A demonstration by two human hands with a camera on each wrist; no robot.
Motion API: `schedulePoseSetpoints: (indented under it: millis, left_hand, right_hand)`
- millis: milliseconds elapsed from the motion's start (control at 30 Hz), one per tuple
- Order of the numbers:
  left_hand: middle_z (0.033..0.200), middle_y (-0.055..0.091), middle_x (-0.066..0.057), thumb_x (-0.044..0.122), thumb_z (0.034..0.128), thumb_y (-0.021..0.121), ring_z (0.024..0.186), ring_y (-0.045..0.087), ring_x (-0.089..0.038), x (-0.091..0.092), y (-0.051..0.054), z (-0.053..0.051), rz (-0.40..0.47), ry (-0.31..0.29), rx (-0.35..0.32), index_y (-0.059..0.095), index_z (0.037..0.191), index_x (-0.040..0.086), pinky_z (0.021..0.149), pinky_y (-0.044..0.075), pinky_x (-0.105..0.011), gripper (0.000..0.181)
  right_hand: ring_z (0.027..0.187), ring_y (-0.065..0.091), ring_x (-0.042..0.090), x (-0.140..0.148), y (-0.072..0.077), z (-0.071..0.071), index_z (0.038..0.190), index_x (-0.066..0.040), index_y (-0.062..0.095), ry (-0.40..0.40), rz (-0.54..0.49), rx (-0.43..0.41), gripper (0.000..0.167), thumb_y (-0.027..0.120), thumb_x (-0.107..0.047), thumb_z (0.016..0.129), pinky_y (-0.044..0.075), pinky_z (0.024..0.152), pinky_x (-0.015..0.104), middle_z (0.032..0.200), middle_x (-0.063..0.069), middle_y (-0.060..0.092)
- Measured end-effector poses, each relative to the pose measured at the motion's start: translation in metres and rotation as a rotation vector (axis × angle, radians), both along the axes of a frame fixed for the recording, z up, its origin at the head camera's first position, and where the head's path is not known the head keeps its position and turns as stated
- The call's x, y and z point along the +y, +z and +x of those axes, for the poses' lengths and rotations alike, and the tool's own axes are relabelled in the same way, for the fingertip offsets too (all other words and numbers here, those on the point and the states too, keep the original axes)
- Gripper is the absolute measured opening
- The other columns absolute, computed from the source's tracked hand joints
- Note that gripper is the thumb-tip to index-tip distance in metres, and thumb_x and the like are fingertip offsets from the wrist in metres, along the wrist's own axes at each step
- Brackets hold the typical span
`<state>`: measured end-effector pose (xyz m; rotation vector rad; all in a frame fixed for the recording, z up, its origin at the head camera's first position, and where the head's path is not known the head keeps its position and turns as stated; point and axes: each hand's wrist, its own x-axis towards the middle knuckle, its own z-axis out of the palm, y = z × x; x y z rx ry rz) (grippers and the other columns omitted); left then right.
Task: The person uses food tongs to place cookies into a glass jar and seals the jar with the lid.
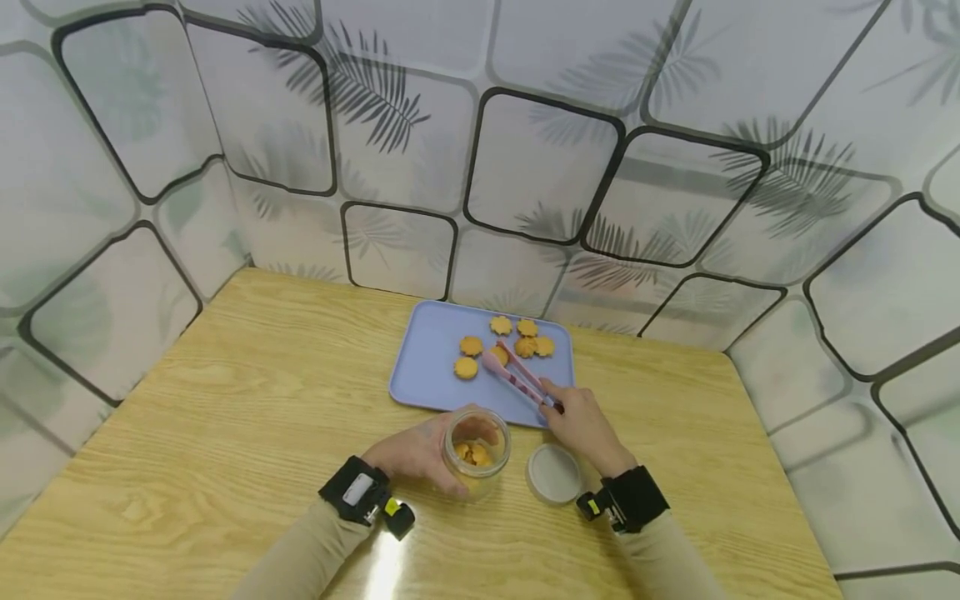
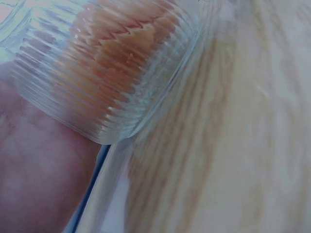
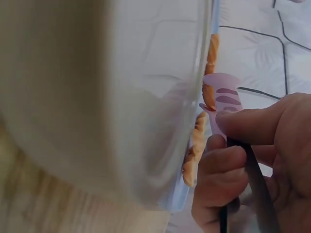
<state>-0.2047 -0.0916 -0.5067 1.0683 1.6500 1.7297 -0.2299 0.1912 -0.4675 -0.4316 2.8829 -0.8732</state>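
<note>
- Tongs (image 1: pixel 531 387), pink with dark handles, reach over the blue tray (image 1: pixel 431 350). Their tips stand either side of one cookie (image 1: pixel 500 357) near the tray's middle; I cannot tell whether they truly pinch it. Twelve o'clock is away from the person.
- Right hand (image 1: pixel 587 425) grips the tong handles between thumb and curled fingers, at the tray's five o'clock.
- Good handling, I judge, means setting both tips evenly on the cookie's edges and squeezing lightly: it looks crumbly, and a lopsided bite could let it slip or spin.
- Six other cookies (image 1: pixel 466 367) lie loose on the tray: one at nine o'clock, one at eleven, the rest between twelve and three, two of these touching. A straight lift should spare them.
- Left hand (image 1: pixel 416 454) wraps the glass jar (image 1: pixel 480 474) from its nine o'clock, at the tray's six. With the mouth uncovered and facing up, a steady hold should serve well.
- Cookies inside the jar (image 1: pixel 474 454) sit low; the ribbed glass makes counting them hard.
- Pale round lid (image 1: pixel 554 473) lies on the wooden table (image 1: pixel 300 358) at the jar's four o'clock, apart from it.
</note>
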Motion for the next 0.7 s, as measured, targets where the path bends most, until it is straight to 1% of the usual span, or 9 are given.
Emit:
schedulePoseSetpoints:
  millis: [133,200,267,300,367,467,533,600,700]
  left_hand:
    - [0.141,0.055,-0.014,0.012,0.0721,0.091,0.136,0.05,-0.025,-0.001,0.001,-0.001,-0.024,0.012,0.009,0.045,0.147,0.016,0.117,0.037,-0.035,0.087]
    - [0.14,0.056,-0.014,0.013,0.0724,0.09,0.135,0.05,-0.025,-0.001,0.001,-0.001,-0.029,0.014,0.023,0.045,0.147,0.015,0.117,0.037,-0.036,0.087]
    - [0.14,0.057,-0.012,0.013,0.0717,0.09,0.134,0.051,-0.023,0.0,0.001,-0.001,-0.04,0.013,0.022,0.046,0.146,0.016,0.117,0.038,-0.035,0.087]
    - [0.14,0.057,-0.012,0.013,0.0717,0.09,0.134,0.051,-0.023,0.0,0.0,-0.001,-0.038,0.01,0.021,0.046,0.146,0.015,0.117,0.038,-0.035,0.087]
    - [0.14,0.057,-0.014,0.013,0.072,0.09,0.134,0.051,-0.024,0.001,-0.001,-0.001,-0.025,0.004,0.026,0.045,0.146,0.014,0.116,0.038,-0.035,0.087]
    - [0.14,0.057,-0.015,0.01,0.0712,0.09,0.133,0.051,-0.026,0.003,-0.001,-0.001,-0.013,0.004,0.025,0.046,0.146,0.015,0.116,0.039,-0.035,0.087]
    - [0.139,0.057,-0.016,0.009,0.0705,0.09,0.133,0.051,-0.028,0.003,-0.001,-0.001,-0.006,0.01,0.031,0.046,0.145,0.015,0.116,0.039,-0.036,0.087]
    - [0.14,0.056,-0.017,0.007,0.07,0.091,0.133,0.051,-0.03,0.003,-0.001,-0.001,-0.012,0.023,0.028,0.046,0.145,0.016,0.117,0.039,-0.037,0.088]
    - [0.142,0.055,-0.017,0.006,0.0703,0.09,0.135,0.05,-0.031,0.001,-0.001,0.0,-0.033,0.052,0.022,0.046,0.145,0.017,0.116,0.039,-0.036,0.088]
  right_hand:
    - [0.054,0.033,0.008,0.005,0.003,0.008,0.146,0.002,0.051,0.028,-0.031,0.013,0.052,0.063,-0.016,0.099,0.026,0.052,0.022,0.059,-0.005,0.035]
    - [0.055,0.031,0.006,0.008,0.007,0.016,0.146,0.002,0.05,0.054,-0.05,0.017,0.051,0.063,-0.018,0.101,0.025,0.053,0.021,0.059,-0.006,0.035]
    - [0.055,0.031,0.004,0.012,0.013,0.028,0.146,0.001,0.051,0.064,-0.088,0.004,0.051,0.064,-0.019,0.101,0.026,0.053,0.021,0.059,-0.005,0.038]
    - [0.055,0.031,0.004,0.013,0.017,0.034,0.146,0.0,0.052,0.066,-0.111,-0.006,0.051,0.064,-0.02,0.101,0.026,0.053,0.021,0.06,-0.004,0.04]
    - [0.055,0.034,0.003,0.016,0.027,0.047,0.146,-0.003,0.053,0.06,-0.168,-0.032,0.051,0.065,-0.021,0.1,0.029,0.05,0.021,0.069,-0.003,0.055]
    - [0.05,0.034,0.002,0.021,0.043,0.065,0.145,-0.006,0.055,0.069,-0.253,-0.055,0.05,0.066,-0.023,0.1,0.032,0.047,0.021,0.071,0.002,0.061]
    - [0.047,0.034,0.001,0.025,0.053,0.076,0.146,-0.005,0.055,0.108,-0.313,-0.061,0.049,0.065,-0.02,0.101,0.033,0.043,0.022,0.073,0.002,0.064]
    - [0.045,0.033,-0.001,0.029,0.061,0.087,0.146,-0.002,0.054,0.167,-0.366,-0.055,0.048,0.064,-0.015,0.101,0.034,0.041,0.021,0.067,0.001,0.058]
    - [0.045,0.034,-0.004,0.032,0.068,0.099,0.144,-0.001,0.055,0.239,-0.406,-0.032,0.046,0.064,-0.009,0.099,0.035,0.04,0.02,0.069,-0.004,0.06]
